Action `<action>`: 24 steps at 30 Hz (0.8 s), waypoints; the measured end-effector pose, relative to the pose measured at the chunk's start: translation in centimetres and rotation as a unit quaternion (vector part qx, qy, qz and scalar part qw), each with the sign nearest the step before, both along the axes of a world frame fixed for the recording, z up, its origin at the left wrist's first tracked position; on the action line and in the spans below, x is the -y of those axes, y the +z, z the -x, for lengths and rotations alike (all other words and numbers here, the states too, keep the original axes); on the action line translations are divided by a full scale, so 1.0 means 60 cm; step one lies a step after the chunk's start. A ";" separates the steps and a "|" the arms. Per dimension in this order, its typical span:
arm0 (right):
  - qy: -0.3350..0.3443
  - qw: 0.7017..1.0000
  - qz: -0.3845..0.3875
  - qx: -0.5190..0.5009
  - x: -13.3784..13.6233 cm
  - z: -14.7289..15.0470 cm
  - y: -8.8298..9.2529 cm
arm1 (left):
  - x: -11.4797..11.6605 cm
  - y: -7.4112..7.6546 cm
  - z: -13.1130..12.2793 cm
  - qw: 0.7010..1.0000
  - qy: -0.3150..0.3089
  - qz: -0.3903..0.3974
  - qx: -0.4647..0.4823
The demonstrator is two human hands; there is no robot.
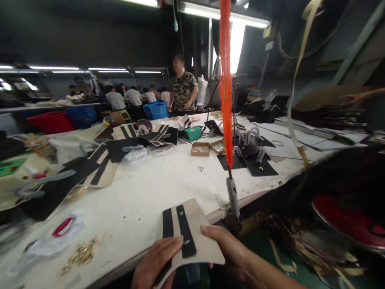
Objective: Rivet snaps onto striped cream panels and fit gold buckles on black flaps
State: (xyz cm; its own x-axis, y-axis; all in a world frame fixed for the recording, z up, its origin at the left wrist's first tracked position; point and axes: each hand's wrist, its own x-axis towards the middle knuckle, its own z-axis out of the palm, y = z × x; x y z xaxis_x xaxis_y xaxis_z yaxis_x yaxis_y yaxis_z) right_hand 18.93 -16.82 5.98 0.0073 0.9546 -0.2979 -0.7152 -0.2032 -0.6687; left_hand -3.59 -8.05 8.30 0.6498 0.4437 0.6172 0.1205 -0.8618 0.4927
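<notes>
A beige panel with two black straps [192,233] hangs over the near edge of the white table [156,184]. My left hand [155,263] grips its lower left edge, fingers curled over a black strap. My right hand [231,249] holds the panel's right edge, thumb on top. A small metal stud shows on one strap. Just right of my hands a grey tool [233,196] hangs upright on an orange coiled cord [225,80].
Stacks of similar beige and black panels [99,168] lie at left and middle. Small boxes of hardware [200,149], black pieces with grey straps [249,152] and gold fittings [80,255] sit on the table. A person in camouflage [182,90] stands at the far end; others sit behind.
</notes>
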 end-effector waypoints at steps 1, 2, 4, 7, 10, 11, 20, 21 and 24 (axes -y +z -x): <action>0.005 1.000 0.007 0.007 -0.002 -0.004 0.001 | 0.002 0.004 -0.004 0.999 0.018 0.036 0.013; 0.004 1.000 0.017 0.011 -0.004 -0.008 0.001 | 0.003 0.005 -0.009 0.996 0.043 0.078 0.024; -0.007 0.999 0.039 0.006 -0.012 -0.016 0.002 | 0.002 0.003 -0.019 0.978 0.106 0.172 0.045; -0.029 0.998 0.047 -0.001 -0.022 -0.023 0.008 | -0.006 -0.003 -0.028 0.933 0.190 0.298 0.072; -0.062 0.995 0.011 0.080 -0.028 -0.022 0.016 | -0.018 -0.003 -0.032 0.901 0.228 0.357 0.099; -0.069 0.990 -0.008 0.122 -0.029 -0.019 0.018 | -0.022 -0.001 -0.034 0.894 0.234 0.367 0.106; -0.147 0.829 -0.182 0.508 -0.044 0.012 0.049 | -0.016 0.013 -0.055 0.927 0.193 0.302 0.115; -0.148 0.822 -0.189 0.517 -0.044 0.013 0.049 | -0.012 0.011 -0.054 0.947 0.167 0.251 0.109; -0.139 0.844 -0.176 0.487 -0.035 0.010 0.037 | -0.003 -0.009 -0.044 0.987 0.090 0.103 0.089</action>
State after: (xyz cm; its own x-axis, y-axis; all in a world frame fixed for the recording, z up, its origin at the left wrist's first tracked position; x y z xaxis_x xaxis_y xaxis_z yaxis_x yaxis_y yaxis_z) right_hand 18.31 -14.70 8.23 0.3235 0.9036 0.2809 0.2212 0.2165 -0.9509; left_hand -0.94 -7.90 7.75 0.4377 0.6702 0.5994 0.1586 -0.7137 0.6822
